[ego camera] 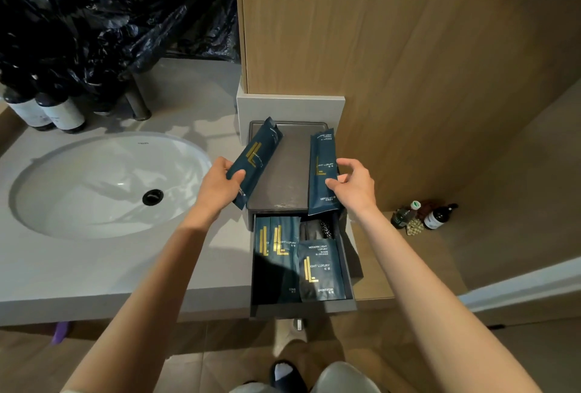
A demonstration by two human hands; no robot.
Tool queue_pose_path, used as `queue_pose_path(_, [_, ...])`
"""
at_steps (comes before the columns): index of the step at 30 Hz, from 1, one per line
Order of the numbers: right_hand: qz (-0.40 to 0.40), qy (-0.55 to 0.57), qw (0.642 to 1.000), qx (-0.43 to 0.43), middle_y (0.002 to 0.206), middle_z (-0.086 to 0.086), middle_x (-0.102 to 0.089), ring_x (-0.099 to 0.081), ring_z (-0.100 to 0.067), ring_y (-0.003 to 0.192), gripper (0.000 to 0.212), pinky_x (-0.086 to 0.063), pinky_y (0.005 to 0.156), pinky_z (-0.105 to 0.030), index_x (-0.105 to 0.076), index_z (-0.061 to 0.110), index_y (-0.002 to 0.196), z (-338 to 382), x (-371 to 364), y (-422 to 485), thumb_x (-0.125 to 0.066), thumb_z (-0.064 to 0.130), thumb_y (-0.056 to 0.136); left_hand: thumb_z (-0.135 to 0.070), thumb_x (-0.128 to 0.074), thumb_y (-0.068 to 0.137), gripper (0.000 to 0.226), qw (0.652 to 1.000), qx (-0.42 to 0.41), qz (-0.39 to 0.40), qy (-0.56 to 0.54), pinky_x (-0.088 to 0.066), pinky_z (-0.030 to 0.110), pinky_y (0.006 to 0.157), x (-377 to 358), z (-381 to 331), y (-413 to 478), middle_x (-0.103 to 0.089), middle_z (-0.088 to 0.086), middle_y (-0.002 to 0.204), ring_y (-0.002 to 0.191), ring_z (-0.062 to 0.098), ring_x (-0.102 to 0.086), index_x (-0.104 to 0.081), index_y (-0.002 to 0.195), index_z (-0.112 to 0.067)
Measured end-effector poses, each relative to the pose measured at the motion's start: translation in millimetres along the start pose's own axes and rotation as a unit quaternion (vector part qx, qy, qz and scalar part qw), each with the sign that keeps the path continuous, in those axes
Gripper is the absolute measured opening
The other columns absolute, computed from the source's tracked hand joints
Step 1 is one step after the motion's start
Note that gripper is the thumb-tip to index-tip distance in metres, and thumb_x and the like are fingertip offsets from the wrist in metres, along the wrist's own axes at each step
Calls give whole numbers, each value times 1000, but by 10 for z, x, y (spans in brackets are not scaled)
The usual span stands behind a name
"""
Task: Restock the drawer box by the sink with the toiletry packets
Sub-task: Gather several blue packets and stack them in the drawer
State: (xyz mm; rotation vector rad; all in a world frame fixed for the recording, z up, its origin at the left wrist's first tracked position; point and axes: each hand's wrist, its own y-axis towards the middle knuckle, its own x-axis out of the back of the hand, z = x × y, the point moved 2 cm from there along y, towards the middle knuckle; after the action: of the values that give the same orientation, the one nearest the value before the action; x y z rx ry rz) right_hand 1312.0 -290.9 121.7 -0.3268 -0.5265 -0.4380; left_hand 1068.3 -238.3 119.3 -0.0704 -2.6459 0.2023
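Bare forearms reach forward from the bottom of the frame, above a slippered foot (284, 372) on the floor, toward a dark drawer box (284, 172) at the right end of a pale vanity counter (94, 270). At far left, two dark bottles (47, 111) stand behind an oval white sink (107, 185), with crumpled black plastic sheeting (110, 6) above them.

Just right of the basin, the left hand (220, 186) pinches a long navy packet (256, 160) near its lower end, thumb on the face and fingers curled behind, the packet tilted up and to the right over the box's lid. The right hand (355, 185) grips a second long packet (323, 172), marked as a dental kit, by its right edge: thumb and fingertips closed on it, the hand otherwise loosely spread, the packet held nearly upright over the box's right front corner.

Below both hands the drawer (301, 306) stands pulled out toward the camera. It already holds long navy packets (276, 254) along its left side and a shorter shower cap packet (320, 270) at front right, with something dark and spotted behind that, too dim to identify. One packet per hand, both poised above the open drawer, suggests the person is about to lower them in beside the matching stock. At far right, small bottles (423, 215) sit on a wooden ledge.
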Motion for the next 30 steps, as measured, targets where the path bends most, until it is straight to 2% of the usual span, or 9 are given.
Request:
queue_pose_path(9, [148, 119, 982, 7, 76, 3, -66, -65, -8, 84, 51, -44, 98, -31, -57, 30, 130, -122, 506, -1014, -71, 12, 84, -20, -56, 93, 11, 968, 75, 48, -234, -43, 19, 49, 135, 40, -789, -61, 3, 75, 53, 9, -56, -50, 84, -20])
queue_pose_path(11, [188, 142, 972, -17, 79, 1, -69, -68, -16, 89, 48, -49, 95, -41, -60, 31, 126, -220, 537, -1198, -71, 11, 84, -21, -55, 93, 10, 959, 85, 51, -266, -40, 21, 50, 135, 107, -944, -63, 2, 73, 48, 7, -56, -51, 85, -19])
queue_pose_path(14, [262, 172, 947, -72, 79, 2, -75, -63, -31, 91, 43, -46, 96, -50, -66, 34, 117, -412, 536, -1345, -74, 13, 80, -22, -54, 94, 9, 950, 80, 77, -291, -48, 19, 52, 139, 224, -1116, -65, 5, 81, 61, 12, -61, -51, 95, -14])
queue_pose_path(17, [320, 165, 928, -100, 79, 2, -75, -43, -34, 89, 61, -33, 89, -46, -67, 37, 114, -587, 491, -1420, -90, 38, 58, -24, -54, 93, 21, 949, 88, 69, -294, -53, 22, 56, 154, 311, -1197, -66, 8, 86, 68, 17, -62, -50, 108, -9])
queue_pose_path(20, [316, 178, 924, -118, 81, -12, -65, -40, -31, 87, 65, -34, 101, -54, -69, 35, 112, -698, 448, -1468, -92, 39, 51, -25, -55, 93, 20, 950, 95, 54, -292, -52, 22, 56, 153, 355, -1238, -66, 6, 83, 64, 13, -63, -51, 108, -11])
queue_pose_path(21, [306, 178, 928, -119, 79, -13, -61, -42, -29, 83, 58, -40, 92, -45, -69, 33, 112, -702, 446, -1472, -90, 35, 57, -25, -55, 93, 20, 949, 95, 53, -295, -52, 21, 55, 155, 365, -1248, -66, 6, 83, 63, 12, -63, -51, 107, -12])
queue_pose_path(23, [265, 153, 945, -118, 65, 3, -62, -53, -16, 61, 42, -46, 66, -25, -67, 28, 116, -690, 441, -1459, -79, 21, 76, -26, -55, 93, 20, 947, 96, 52, -302, -53, 20, 54, 161, 380, -1264, -65, 6, 84, 62, 11, -63, -51, 108, -12])
queue_pose_path(25, [232, 125, 958, -116, 58, 13, -54, -53, -1, 52, 38, -43, 50, -16, -62, 24, 120, -674, 387, -1418, -69, 9, 85, -25, -55, 93, 21, 945, 97, 52, -308, -53, 19, 53, 171, 382, -1277, -66, 6, 85, 61, 9, -65, -51, 109, -12])
queue_pose_path(30, [200, 83, 972, -93, 71, 2, -46, -53, -8, 68, 40, -49, 51, -17, -58, 19, 123, -559, 91, -1246, -62, 0, 88, -24, -55, 93, 21, 939, 100, 48, -325, -54, 19, 54, 197, 387, -1289, -68, 7, 90, 64, 8, -68, -51, 109, -12])
